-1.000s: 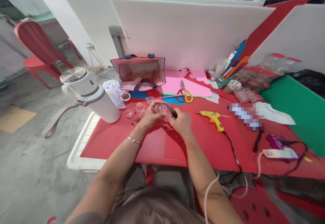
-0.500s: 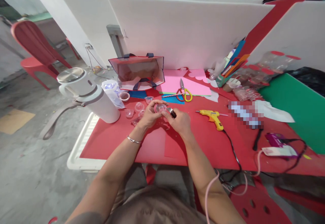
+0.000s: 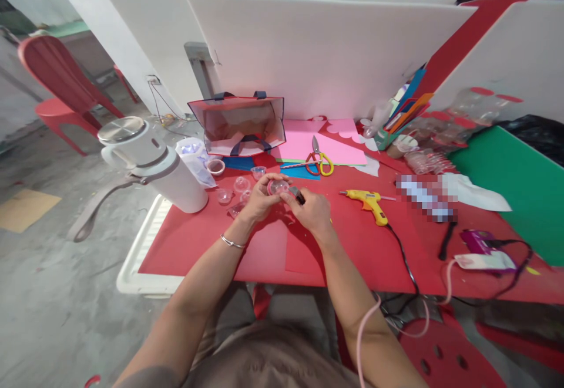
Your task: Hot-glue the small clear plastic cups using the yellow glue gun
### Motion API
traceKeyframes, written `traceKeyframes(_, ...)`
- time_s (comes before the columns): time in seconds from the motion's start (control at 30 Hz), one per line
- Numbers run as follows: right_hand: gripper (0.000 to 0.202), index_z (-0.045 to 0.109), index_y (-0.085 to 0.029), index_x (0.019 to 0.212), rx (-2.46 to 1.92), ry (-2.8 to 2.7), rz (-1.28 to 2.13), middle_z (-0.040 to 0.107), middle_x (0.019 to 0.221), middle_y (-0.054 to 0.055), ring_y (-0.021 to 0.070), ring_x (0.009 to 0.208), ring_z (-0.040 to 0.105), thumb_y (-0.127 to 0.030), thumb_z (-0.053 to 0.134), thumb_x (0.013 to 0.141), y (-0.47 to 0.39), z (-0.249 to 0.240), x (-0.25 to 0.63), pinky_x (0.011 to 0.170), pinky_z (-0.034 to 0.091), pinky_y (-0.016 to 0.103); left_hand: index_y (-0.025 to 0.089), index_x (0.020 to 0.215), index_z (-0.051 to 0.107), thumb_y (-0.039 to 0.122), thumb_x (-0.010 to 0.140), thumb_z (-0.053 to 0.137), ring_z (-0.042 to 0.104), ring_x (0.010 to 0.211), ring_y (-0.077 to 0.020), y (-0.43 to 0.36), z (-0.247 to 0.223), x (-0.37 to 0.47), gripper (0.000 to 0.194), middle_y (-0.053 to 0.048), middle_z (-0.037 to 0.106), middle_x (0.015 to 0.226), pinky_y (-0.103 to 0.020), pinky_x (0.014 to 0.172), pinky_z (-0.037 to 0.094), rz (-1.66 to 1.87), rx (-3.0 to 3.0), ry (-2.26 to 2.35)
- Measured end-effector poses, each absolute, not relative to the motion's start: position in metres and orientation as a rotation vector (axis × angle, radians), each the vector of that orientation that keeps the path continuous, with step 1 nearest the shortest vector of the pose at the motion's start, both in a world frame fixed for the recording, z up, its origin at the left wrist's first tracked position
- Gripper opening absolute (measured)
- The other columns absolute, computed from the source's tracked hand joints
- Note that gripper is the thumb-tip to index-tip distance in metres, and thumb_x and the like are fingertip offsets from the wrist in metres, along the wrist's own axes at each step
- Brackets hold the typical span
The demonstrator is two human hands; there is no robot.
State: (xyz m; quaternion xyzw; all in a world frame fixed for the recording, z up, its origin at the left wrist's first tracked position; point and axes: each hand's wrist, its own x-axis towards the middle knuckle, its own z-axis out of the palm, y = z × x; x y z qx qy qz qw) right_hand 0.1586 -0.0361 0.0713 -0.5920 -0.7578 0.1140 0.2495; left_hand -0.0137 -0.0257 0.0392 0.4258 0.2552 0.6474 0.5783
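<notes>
My left hand [image 3: 261, 200] is closed around a small clear plastic cup-like piece [image 3: 278, 187] with a pinkish rim. My right hand [image 3: 312, 207] grips what looks like a utility knife [image 3: 299, 196], its metal end against or close to the plastic piece and its dark part showing between the fingers. Exact contact is too small to make out. Several similar clear plastic pieces [image 3: 225, 196] lie on the red tabletop [image 3: 352, 259] left of my left hand. Beyond my hands rest scissors [image 3: 325, 165] with red and yellow handles.
A yellow glue gun [image 3: 368, 203] lies to the right, its cord running off the table's front edge. At left stand a large white flask [image 3: 176, 179] and an open bag [image 3: 242, 121]. Tape roll [image 3: 215, 167], pink sheets [image 3: 341, 150] and plastic bottles [image 3: 471, 112] sit farther back.
Both hands stay nearly in place on the plastic piece. The utility knife has shifted slightly in my right hand, and a small yellow bit now shows beside the right wrist.
</notes>
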Motion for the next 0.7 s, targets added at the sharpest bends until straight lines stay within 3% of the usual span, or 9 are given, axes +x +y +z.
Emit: traceKeyframes(0.7, 0.064, 0.06, -0.023, 0.073, -1.598, -2.013, 0.333, 0.071, 0.068, 0.006, 0.0221, 0.064, 0.066, -0.082, 0.05, 0.095, -0.0391, 0.0749, 0.1556, 0.06, 0.029, 0.031, 0.023, 0.102, 0.067, 0.03, 0.062, 0.102, 0.071, 0.109, -0.0217, -0.0269, 0.039, -0.0127, 0.054, -0.005, 0.072, 0.117, -0.036, 0.096, 0.055, 1.509, 0.968, 0.583)
